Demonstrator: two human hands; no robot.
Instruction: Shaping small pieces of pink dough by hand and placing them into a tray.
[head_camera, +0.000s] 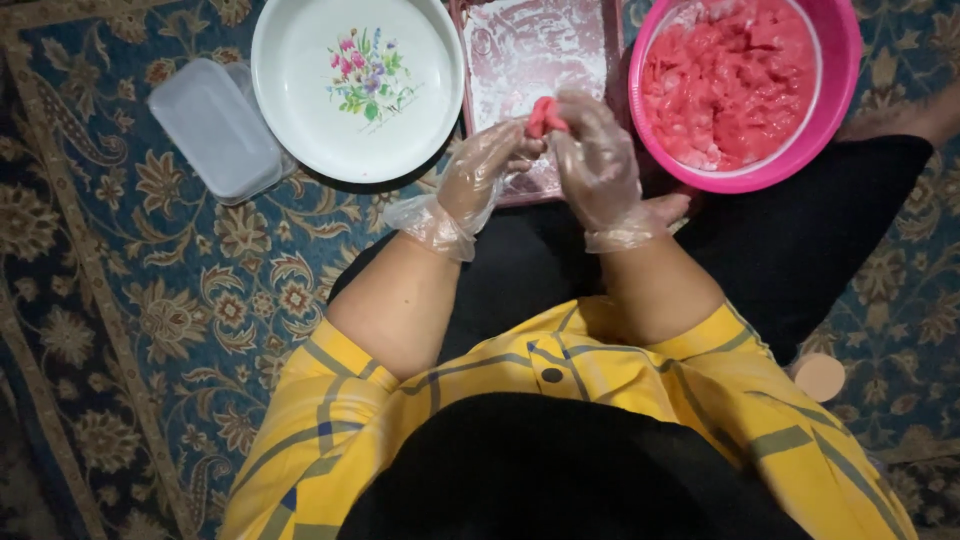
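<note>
I see my left hand (478, 175) and my right hand (597, 160), both in thin clear plastic gloves, meeting just above the middle of the view. Between them sits a small red lump of dough (545, 116); the fingertips of both hands curl in and pinch it from either side, the left from eight o'clock, the right from four o'clock. Neither hand is spread flat.

Directly under the hands, at twelve o'clock from them, lies a rectangular floured tray with a dark red rim (530, 50), dusted white over most of its face. At two o'clock from the hands stands a round pink plastic bowl (835, 70), filled with more of the soft red dough (730, 80) in rough pieces. At ten o'clock is a round white plate with a painted flower spray in its middle (300, 90), bare of dough. Just beyond it, toward nine o'clock, a clear rectangular plastic container (215, 130) lies touching the plate's edge.

All of this rests on a dark blue patterned carpet (150, 320) on the floor. I wear a yellow checked shirt (560, 370) with short sleeves, over dark clothing on my lap.
</note>
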